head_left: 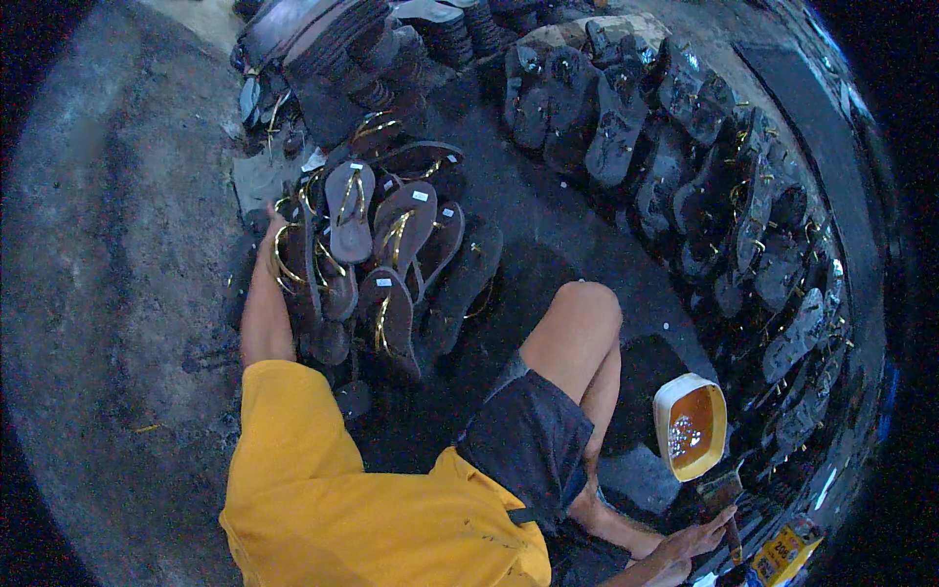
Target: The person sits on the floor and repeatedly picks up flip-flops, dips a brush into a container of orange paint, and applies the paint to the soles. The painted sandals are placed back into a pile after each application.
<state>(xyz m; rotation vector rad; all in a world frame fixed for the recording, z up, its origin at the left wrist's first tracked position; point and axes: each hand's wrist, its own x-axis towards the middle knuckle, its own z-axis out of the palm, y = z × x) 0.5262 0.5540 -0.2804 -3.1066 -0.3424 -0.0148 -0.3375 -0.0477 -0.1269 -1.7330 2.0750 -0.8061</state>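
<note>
My left arm, in a yellow sleeve, stretches forward to the left edge of a heap of dark flip-flops [402, 230] with gold straps. My left hand [275, 223] is beside a flip-flop standing on edge; its fingers are too dark and small to read. Small white stickers show on several insoles. At the lower right, my right hand [696, 539] is closed round the handle of a flat brush [722, 489]. The brush head is just below a white tub [663, 430] of shiny amber liquid.
Many dark soles and sandals [616, 122] spread along the right side, some with gold bits. Stacks of dark soles [337, 49] stand at the far end. A yellow package [782, 556] lies by my right hand. My bent knee [582, 308] is between the heap and the tub.
</note>
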